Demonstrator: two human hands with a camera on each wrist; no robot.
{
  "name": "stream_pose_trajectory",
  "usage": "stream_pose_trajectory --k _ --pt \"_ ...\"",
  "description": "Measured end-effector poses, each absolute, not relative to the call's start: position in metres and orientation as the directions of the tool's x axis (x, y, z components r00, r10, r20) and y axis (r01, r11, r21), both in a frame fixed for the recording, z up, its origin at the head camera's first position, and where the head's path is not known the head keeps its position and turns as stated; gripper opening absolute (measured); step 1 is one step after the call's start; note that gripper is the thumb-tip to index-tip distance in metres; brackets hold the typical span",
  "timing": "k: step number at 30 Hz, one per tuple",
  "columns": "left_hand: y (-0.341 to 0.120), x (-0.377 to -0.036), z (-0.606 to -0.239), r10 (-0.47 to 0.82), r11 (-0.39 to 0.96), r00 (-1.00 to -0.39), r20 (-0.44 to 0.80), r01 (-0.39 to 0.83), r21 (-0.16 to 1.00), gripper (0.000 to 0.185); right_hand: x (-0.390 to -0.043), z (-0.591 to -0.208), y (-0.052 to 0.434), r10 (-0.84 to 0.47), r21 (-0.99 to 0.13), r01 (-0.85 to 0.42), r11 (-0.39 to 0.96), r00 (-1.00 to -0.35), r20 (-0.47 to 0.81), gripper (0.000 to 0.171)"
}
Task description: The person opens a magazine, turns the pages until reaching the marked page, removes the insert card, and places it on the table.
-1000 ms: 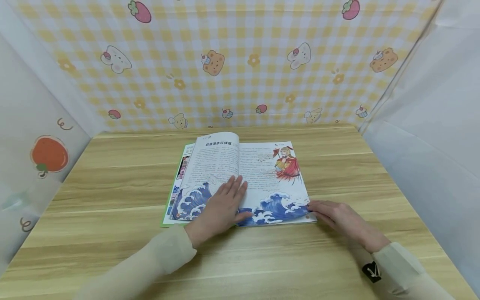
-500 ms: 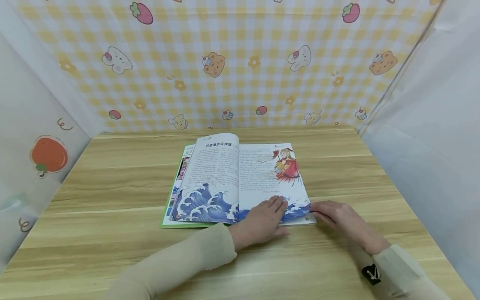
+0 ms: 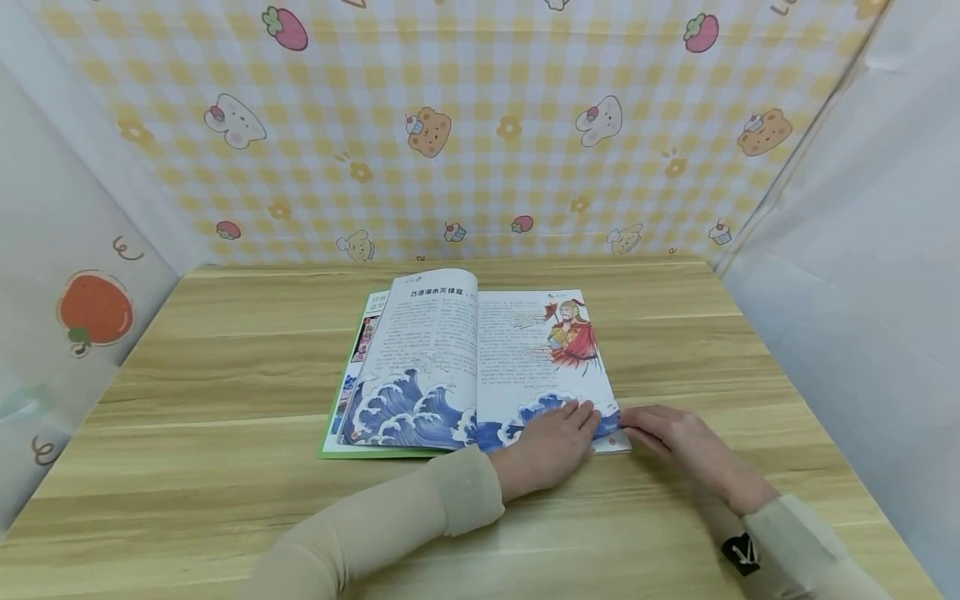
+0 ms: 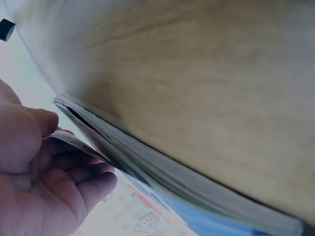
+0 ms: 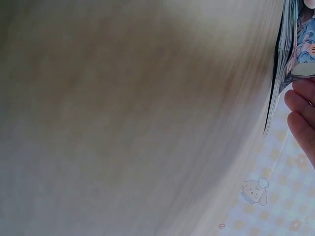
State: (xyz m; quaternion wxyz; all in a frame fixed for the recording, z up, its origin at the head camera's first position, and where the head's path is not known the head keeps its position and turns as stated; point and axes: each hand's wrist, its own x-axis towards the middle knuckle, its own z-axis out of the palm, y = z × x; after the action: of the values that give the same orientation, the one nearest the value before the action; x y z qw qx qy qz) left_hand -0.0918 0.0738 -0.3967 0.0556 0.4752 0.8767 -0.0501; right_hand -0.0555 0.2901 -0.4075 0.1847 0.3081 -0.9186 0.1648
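1. Your right hand [image 3: 678, 442] pinches the lower outer corner of the right-hand page [image 3: 532, 358], at four o'clock from the spine; the grip is narrow, seemingly on a single sheet, probably to keep it apart from those beneath.
2. Your left hand [image 3: 553, 442] grips nothing tightly: its fingers lie fairly straight across the same page near that corner, likely to steady the paper. You cannot tell whether the thumb bears on its underside.
3. The magazine [image 3: 450, 367] lies open on the table [image 3: 225, 392], spine running from twelve to six, presumably flat so that both pages show.
4. From the spine, the left-hand page [image 3: 416, 358] bulges towards nine; a printed figure in red [image 3: 573, 342] stands between two and three.
5. At twelve, beyond the table, hangs a checked cloth [image 3: 510, 167].
6. Count two hands, two pale sleeves [image 3: 468, 492], one magazine, two facing pages, one printed figure and, on the cloth, four separate strawberries [image 3: 285, 29].
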Motion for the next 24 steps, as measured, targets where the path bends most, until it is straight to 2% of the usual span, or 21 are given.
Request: stream_pose_trajectory --k 7,15,20,24 --pt "0.074 -0.095 -0.397 0.84 0.522 -0.527 -0.126 0.85 -0.073 0.044 -0.055 -0.407 0.289 -0.483 -0.198 -0.599 0.776 -0.766 0.424 0.029" --pt "0.071 -0.099 -0.398 0.835 0.543 -0.543 -0.091 0.839 -0.033 0.048 -0.054 -0.406 0.291 -0.423 -0.23 -0.551 0.803 -0.797 0.432 0.021" --pt "0.071 -0.101 -0.398 0.824 0.565 -0.565 -0.04 0.825 -0.018 0.051 -0.054 -0.407 0.291 -0.46 -0.249 -0.562 0.789 -0.809 0.366 0.025" --pt "0.071 -0.103 -0.399 0.828 0.56 -0.56 -0.003 0.828 -0.005 0.054 -0.055 -0.407 0.289 -0.501 -0.238 -0.571 0.786 -0.813 0.296 0.035"
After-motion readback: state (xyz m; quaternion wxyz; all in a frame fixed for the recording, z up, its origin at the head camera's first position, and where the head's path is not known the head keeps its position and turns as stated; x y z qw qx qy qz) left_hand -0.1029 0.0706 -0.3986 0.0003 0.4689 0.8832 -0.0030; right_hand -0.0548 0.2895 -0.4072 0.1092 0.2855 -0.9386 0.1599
